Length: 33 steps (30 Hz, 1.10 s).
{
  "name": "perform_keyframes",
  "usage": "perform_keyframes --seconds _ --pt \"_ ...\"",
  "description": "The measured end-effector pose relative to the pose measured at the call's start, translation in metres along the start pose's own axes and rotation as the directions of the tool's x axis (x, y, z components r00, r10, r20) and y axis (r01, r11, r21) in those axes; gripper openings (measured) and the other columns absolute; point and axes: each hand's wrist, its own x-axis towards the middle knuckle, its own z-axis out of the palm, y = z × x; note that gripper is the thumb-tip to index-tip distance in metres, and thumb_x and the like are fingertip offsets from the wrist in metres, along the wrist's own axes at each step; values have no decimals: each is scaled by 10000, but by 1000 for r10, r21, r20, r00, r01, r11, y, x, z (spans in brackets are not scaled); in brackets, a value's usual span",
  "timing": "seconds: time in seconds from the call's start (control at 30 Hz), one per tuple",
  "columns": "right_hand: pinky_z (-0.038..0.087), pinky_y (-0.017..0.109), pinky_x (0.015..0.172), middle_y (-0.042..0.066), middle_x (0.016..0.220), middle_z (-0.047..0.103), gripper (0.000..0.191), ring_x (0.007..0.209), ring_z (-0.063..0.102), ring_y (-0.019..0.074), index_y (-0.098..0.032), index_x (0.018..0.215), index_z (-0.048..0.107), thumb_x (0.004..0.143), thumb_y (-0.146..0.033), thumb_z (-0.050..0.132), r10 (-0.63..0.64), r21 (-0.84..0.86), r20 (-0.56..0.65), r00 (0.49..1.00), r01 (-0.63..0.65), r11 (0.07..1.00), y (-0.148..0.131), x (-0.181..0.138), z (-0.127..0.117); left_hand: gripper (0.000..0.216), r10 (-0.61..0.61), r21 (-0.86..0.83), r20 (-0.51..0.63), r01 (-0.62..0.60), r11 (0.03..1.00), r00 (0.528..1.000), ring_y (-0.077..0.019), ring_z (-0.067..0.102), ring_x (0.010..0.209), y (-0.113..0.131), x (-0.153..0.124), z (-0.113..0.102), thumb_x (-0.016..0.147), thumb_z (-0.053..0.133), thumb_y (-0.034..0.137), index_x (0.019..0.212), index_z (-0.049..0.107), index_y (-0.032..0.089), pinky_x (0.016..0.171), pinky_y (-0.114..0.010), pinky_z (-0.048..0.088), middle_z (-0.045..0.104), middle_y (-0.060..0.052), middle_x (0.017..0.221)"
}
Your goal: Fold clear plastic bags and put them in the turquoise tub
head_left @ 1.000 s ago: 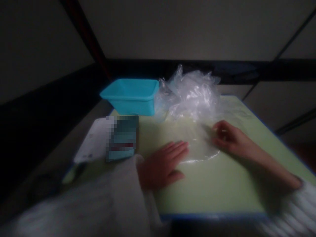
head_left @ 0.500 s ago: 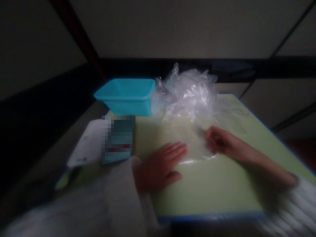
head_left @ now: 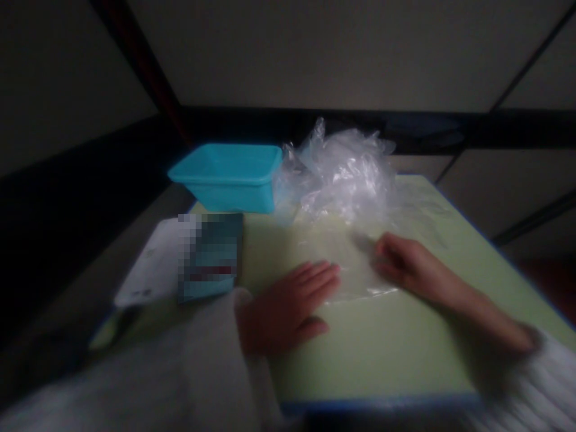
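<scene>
Left to right:
- White paper (head_left: 146,270) and a teal packet (head_left: 209,258) lie side by side at the table's (head_left: 382,354) left edge. The turquoise tub (head_left: 225,177) sits behind them. None of the 3 has moved over the last 1 s; the small shift in frame is head motion.
- Left hand (head_left: 283,306): palm down, fingers straight and close together. The fingertips press on the left margin of the flat clear sheet (head_left: 353,273). Same pose and same spot as 1 s ago, acting as a hold-down.
- The flat clear sheet lies on the green top between the 2 hands, with its near edge catching the light. The crumpled plastic heap (head_left: 342,177) stands behind it, just beside the tub and unchanged.
- Right hand (head_left: 405,264): this is the only real change. It has slid left along the sheet, so the gap to the left fingertips is narrower than before. The fingers are curled in at the sheet's right edge with the thumb tucked toward them. It's too blurred to tell whether film is actually nipped between them.
- The sheet's near-right edge looks pulled in a bit, less bowed out than 1 s ago.
</scene>
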Motion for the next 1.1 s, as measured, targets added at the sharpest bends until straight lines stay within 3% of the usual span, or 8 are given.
perform_keyframes --seconds 0.17,0.27,0.37,0.57,0.7,0.83,0.97,1.1 --pt "496 385 817 150 1123 592 285 991 587 245 -152 1167 521 924 -243 404 -217 -201 -48 975 203 958 -7 1 8 622 108 -14 -20 -108 994 994 -249 203 1408 4 0 -5 937 369 508 1409 316 106 1154 -441 160 288 -161 1491" --pt "354 481 1041 154 1436 400 513 1313 378 282 -175 1427 297 955 -360 372 -277 -298 43 960 277 913 -2 -1 19 723 82 -31 9 -81 996 997 -254 179 1413 4 1 -4 914 351 577 1420 280 65 1154 -432 169 257 -189 1495" --pt "251 525 1093 124 1513 267 599 1384 238 270 -205 1487 123 968 -433 317 -254 -377 117 960 280 883 7 -4 31 786 84 -66 21 -83 994 996 -267 180 1410 4 2 -3 889 368 616 1421 270 46 1153 -423 191 251 -210 1491" --pt "215 552 1095 131 1521 222 633 1390 207 273 -216 1493 68 965 -471 305 -230 -387 124 965 261 885 14 -4 34 772 109 -57 13 -108 992 994 -279 199 1404 3 2 -1 886 412 591 1410 283 39 1146 -438 211 281 -222 1477" --pt "254 538 1086 129 1500 300 593 1378 253 287 -195 1446 280 933 -456 422 -358 -288 218 908 410 866 5 -3 12 685 51 30 -59 -50 998 997 -285 248 1390 2 0 2 879 489 492 1385 324 59 1134 -455 231 328 -209 1463" --pt "447 442 926 90 1163 608 272 1111 548 259 -222 1069 649 861 -384 579 -405 -270 299 864 484 832 -6 -10 -11 579 -10 109 -165 28 994 986 -286 406 1299 4 -1 3 835 515 352 1334 391 84 1084 -462 315 486 -186 1358" --pt "470 399 789 50 943 628 88 878 602 218 -220 840 666 837 -278 601 -366 -385 264 892 445 808 -6 -19 -15 562 -43 139 -215 74 987 976 -286 510 1184 5 0 4 796 539 365 1283 435 105 1034 -454 367 564 -170 1266" --pt "443 365 727 24 824 600 114 772 577 188 -208 780 624 836 -159 537 -359 -452 267 894 446 772 -3 -21 -4 548 -75 113 -207 100 989 975 -281 538 1130 5 1 3 778 559 354 1251 451 97 999 -437 396 578 -165 1237"
